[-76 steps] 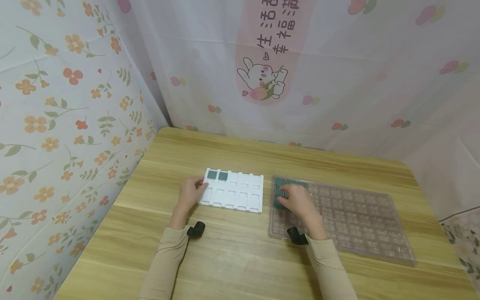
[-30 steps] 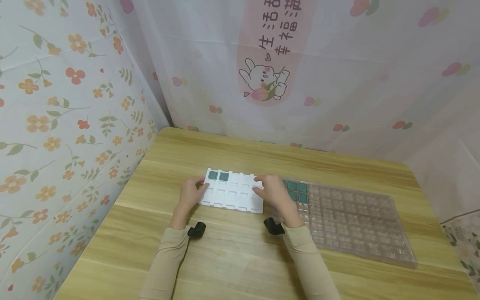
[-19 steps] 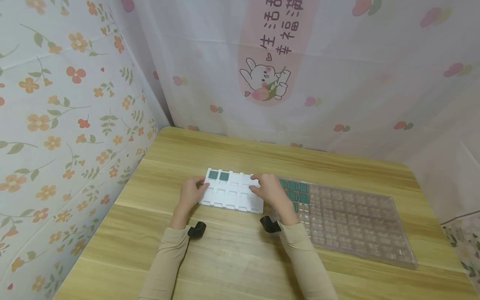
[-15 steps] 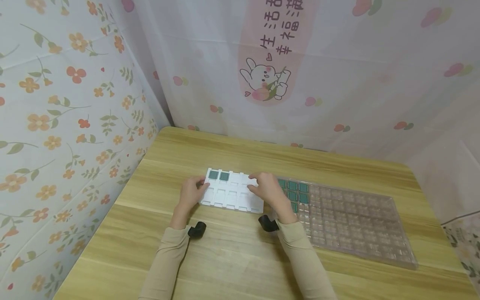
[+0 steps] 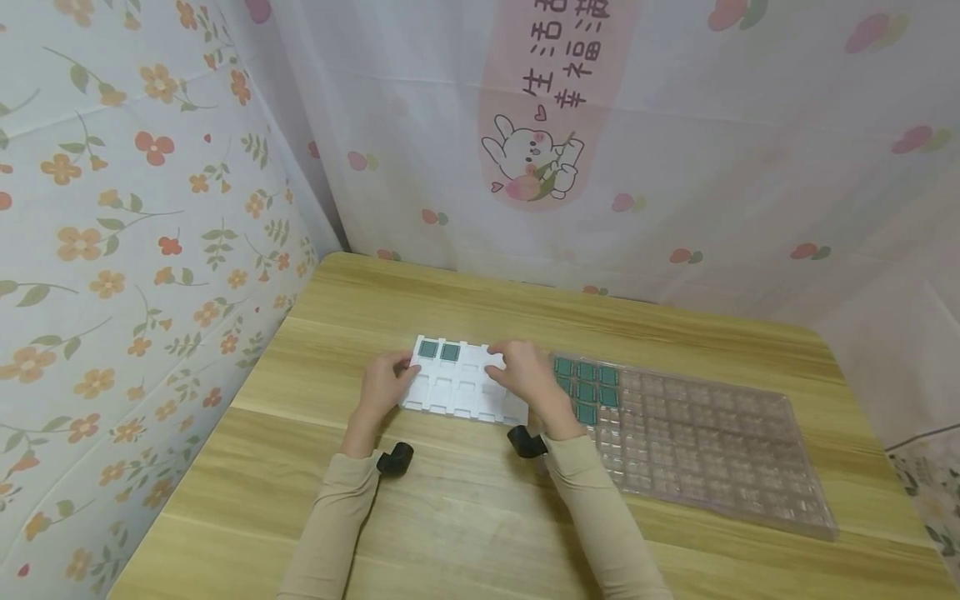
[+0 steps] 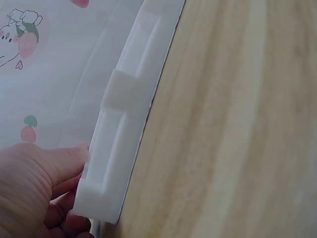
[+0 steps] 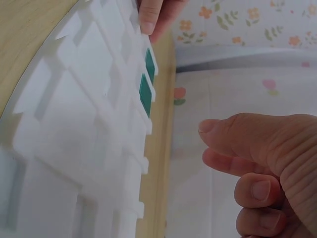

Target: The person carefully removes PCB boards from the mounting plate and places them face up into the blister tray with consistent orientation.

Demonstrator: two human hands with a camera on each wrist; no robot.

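A white plastic tray (image 5: 447, 398) with shallow pockets lies on the table. Two green square chips (image 5: 438, 351) fill pockets in its far row at the left. My left hand (image 5: 386, 383) grips the tray's left end, thumb on top. In the left wrist view, the thumb (image 6: 67, 163) presses the tray's rim. My right hand (image 5: 525, 371) hovers over the tray's right part, thumb and index finger close together. In the right wrist view no chip shows at the fingertips (image 7: 210, 126), so whether they pinch one cannot be told. The other fingers are curled.
A large clear plastic tray (image 5: 697, 442) lies on the wooden table (image 5: 450, 517) at the right. Several green chips (image 5: 587, 392) fill its far-left pockets. My right wrist partly covers that corner. Patterned cloth (image 5: 420, 108) hangs behind the table and on the left.
My right hand has moved left from the clear tray's chips to above the white tray, and still drifts left. The left hand keeps its grip. The two chips in the white tray stay put.
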